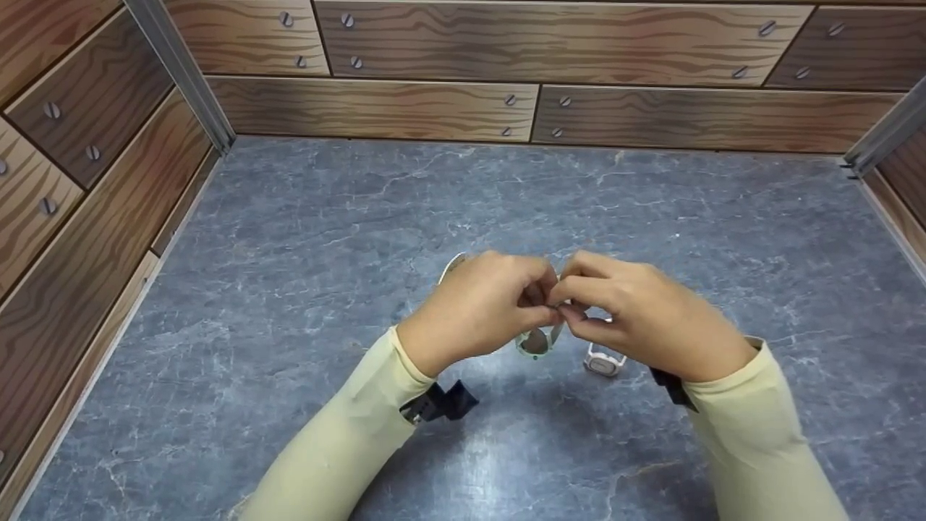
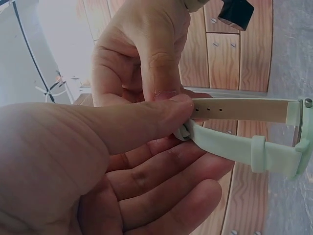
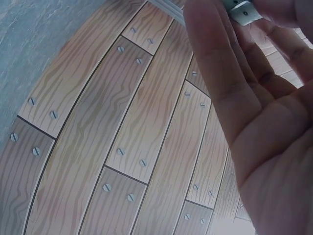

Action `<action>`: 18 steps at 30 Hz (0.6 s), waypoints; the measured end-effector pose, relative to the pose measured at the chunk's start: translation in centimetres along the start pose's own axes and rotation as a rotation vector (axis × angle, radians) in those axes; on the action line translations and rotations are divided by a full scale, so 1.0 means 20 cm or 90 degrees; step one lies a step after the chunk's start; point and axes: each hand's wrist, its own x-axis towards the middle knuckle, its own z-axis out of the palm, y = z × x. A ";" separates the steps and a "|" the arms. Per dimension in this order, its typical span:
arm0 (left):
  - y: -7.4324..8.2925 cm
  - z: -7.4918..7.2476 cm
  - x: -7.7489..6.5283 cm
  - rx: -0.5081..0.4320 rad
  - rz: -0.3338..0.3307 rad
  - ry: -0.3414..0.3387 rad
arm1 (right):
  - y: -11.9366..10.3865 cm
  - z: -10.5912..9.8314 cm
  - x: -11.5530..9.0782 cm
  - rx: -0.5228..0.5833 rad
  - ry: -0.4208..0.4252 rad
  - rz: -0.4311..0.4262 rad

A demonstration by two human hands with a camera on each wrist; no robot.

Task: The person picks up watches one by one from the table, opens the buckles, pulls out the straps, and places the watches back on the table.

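A mint-green wristwatch [image 1: 535, 343] hangs below the fingertips of both hands, its case lowest. My left hand [image 1: 476, 310] pinches the strap between thumb and fingers near the buckle. From the other side, my right hand [image 1: 640, 307] pinches the strap at the same spot. In the left wrist view the two strap halves [image 2: 225, 143] meet at the fingertips, a few holes showing in the tan-lined one; the buckle is mostly covered by the thumb. A small piece of strap with a hole [image 3: 246, 13] shows between the fingers in the right wrist view.
A white watch [image 1: 604, 364] is just below the right hand. Behind the left hand a pale curved band [image 1: 451, 265] is partly hidden. The blue-grey marbled table [image 1: 347, 217] is bounded by wood-patterned walls [image 1: 434, 108]. Black wrist cameras [image 1: 452, 400] stick out under the sleeves.
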 end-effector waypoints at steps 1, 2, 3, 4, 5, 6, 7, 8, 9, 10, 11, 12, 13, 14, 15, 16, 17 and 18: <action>0.00 0.00 0.00 -0.005 0.001 0.001 | 0.00 0.00 0.00 0.000 0.004 -0.003; 0.00 0.00 0.00 -0.008 0.002 0.003 | 0.00 0.00 0.00 0.001 0.008 -0.006; 0.00 0.00 0.00 -0.011 0.003 0.006 | 0.00 0.00 0.00 0.002 0.014 -0.010; 0.00 0.00 0.00 -0.010 0.005 0.011 | 0.00 0.00 0.00 0.004 0.021 -0.014; 0.00 0.00 0.00 -0.008 0.008 0.016 | 0.00 0.00 0.00 0.004 0.028 -0.018; 0.00 0.00 0.00 -0.006 0.012 0.021 | 0.00 0.01 0.00 0.005 0.036 -0.023; 0.00 0.00 0.00 -0.004 0.016 0.026 | 0.00 0.01 0.01 0.005 0.045 -0.029; 0.00 -0.01 0.00 -0.004 0.018 0.031 | 0.00 0.01 0.01 0.004 0.053 -0.033; 0.00 -0.01 0.00 -0.005 0.020 0.035 | 0.00 0.01 0.01 0.004 0.060 -0.038; 0.00 -0.01 -0.01 -0.007 0.020 0.038 | 0.00 0.01 0.01 0.003 0.068 -0.041; 0.00 -0.01 -0.01 -0.011 0.020 0.040 | 0.00 0.01 0.01 0.002 0.075 -0.045; 0.00 -0.01 -0.01 -0.016 0.019 0.042 | 0.00 0.01 0.01 0.002 0.081 -0.049; 0.01 -0.01 -0.01 -0.022 0.018 0.043 | 0.00 0.02 0.01 0.001 0.087 -0.052; 0.01 -0.01 -0.01 -0.029 0.016 0.045 | 0.01 0.02 0.01 -0.001 0.092 -0.056; 0.01 -0.02 -0.01 -0.032 0.016 0.046 | 0.01 0.02 0.01 -0.001 0.097 -0.059; 0.01 -0.02 -0.01 -0.036 0.017 0.048 | 0.01 0.02 0.02 -0.002 0.101 -0.063; 0.01 -0.02 -0.01 -0.041 0.018 0.049 | 0.01 0.02 0.02 -0.002 0.105 -0.066; 0.01 -0.02 -0.01 -0.046 0.020 0.050 | 0.01 0.02 0.02 -0.002 0.107 -0.068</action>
